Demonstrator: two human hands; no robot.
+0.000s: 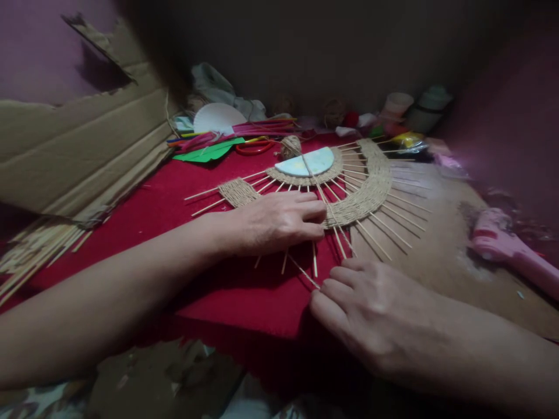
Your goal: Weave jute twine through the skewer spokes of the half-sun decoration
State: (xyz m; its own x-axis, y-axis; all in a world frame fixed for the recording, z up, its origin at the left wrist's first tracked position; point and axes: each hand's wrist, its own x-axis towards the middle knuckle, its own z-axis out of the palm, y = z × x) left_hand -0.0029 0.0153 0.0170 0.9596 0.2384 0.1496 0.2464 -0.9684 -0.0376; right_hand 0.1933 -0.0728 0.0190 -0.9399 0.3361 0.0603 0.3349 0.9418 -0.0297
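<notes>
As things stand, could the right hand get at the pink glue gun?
Probably yes: nothing visible blocks the way from the right hand across the brown board to the pink glue gun, though that hand's grip on twine may need releasing.

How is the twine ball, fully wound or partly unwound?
Partly unwound: the twine ball is a rounded bundle, with a strand running from it across the pale half-disc toward the right hand.

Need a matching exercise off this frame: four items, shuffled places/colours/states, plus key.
Items:
1. Left hand
2. Right hand
3. Glue gun
4. Twine ball

Descriptions:
A. Pink
B. Just beyond the pale blue half-disc
C. Over the woven band
D. Holding a twine strand

Pairs: 1-C, 2-D, 3-A, 4-B
</notes>
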